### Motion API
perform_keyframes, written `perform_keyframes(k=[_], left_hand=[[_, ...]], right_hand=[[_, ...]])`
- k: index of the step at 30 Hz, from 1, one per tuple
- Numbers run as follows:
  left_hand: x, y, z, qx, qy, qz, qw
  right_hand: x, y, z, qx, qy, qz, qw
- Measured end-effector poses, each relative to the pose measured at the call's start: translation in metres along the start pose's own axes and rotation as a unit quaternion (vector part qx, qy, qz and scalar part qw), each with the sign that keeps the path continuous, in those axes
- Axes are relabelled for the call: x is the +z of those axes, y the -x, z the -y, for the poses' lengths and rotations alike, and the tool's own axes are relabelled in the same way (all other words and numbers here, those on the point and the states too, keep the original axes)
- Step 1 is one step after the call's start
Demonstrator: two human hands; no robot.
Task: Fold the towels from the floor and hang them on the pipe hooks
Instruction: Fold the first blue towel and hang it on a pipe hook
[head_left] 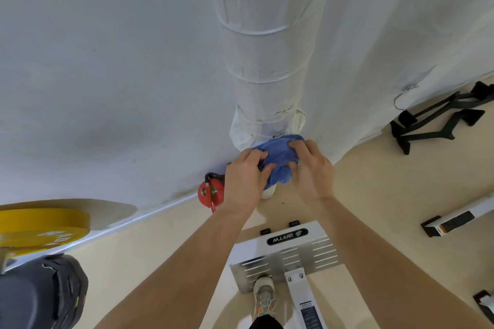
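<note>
A blue towel (278,153) is bunched against the white wrapped pipe (267,61), just below a small metal hook (278,134) on the pipe. My left hand (244,179) grips the towel's left side with curled fingers. My right hand (311,168) grips its right side, fingers over the top. A white cloth (242,132) hangs on the pipe behind the blue towel. Another metal hook (403,96) sticks out of the wall to the right, with nothing on it.
A red fire extinguisher (211,192) stands at the wall's foot left of the pipe. A white machine base (286,251) lies under my arms by my shoe (264,294). A yellow weight plate (40,230) sits at left; black handles (441,117) lie at right.
</note>
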State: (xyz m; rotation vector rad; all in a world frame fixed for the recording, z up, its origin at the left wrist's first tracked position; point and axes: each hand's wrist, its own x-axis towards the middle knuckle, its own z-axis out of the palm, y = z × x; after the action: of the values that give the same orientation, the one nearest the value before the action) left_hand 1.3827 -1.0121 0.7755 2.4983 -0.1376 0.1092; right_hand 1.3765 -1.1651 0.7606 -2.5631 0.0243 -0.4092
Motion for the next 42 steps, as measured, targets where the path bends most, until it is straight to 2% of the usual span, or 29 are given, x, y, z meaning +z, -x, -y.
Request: perform_keyframes(k=[6, 10, 15, 19, 23, 25, 36, 42], left_hand=[[-0.025, 0.003, -0.012, 0.003, -0.028, 0.069, 0.997], [-0.051, 0.007, -0.022, 0.02, -0.068, 0.089, 0.994], [-0.066, 0.013, -0.034, 0.034, -0.082, 0.042, 0.995], [-0.054, 0.021, -0.033, 0.059, -0.089, 0.055, 0.993], [-0.043, 0.024, -0.024, 0.057, -0.079, 0.042, 0.994], [-0.041, 0.023, -0.021, 0.067, -0.082, 0.041, 0.994], [-0.034, 0.009, -0.012, 0.076, -0.132, 0.1, 0.983], [-0.059, 0.008, -0.029, 0.045, -0.123, 0.172, 0.976]], right_hand=[[-0.028, -0.003, 0.01, 0.051, 0.034, 0.126, 0.99], [-0.05, -0.002, 0.012, 0.049, 0.033, 0.194, 0.979], [-0.068, -0.001, 0.021, 0.044, 0.013, 0.175, 0.984], [-0.064, 0.002, 0.023, 0.011, 0.031, 0.215, 0.976], [-0.06, 0.005, 0.02, 0.05, -0.016, 0.16, 0.986], [-0.059, 0.005, 0.019, 0.043, -0.015, 0.153, 0.987], [-0.049, -0.009, 0.022, 0.048, -0.006, 0.186, 0.981], [-0.072, -0.011, 0.032, 0.037, 0.047, 0.281, 0.958]])
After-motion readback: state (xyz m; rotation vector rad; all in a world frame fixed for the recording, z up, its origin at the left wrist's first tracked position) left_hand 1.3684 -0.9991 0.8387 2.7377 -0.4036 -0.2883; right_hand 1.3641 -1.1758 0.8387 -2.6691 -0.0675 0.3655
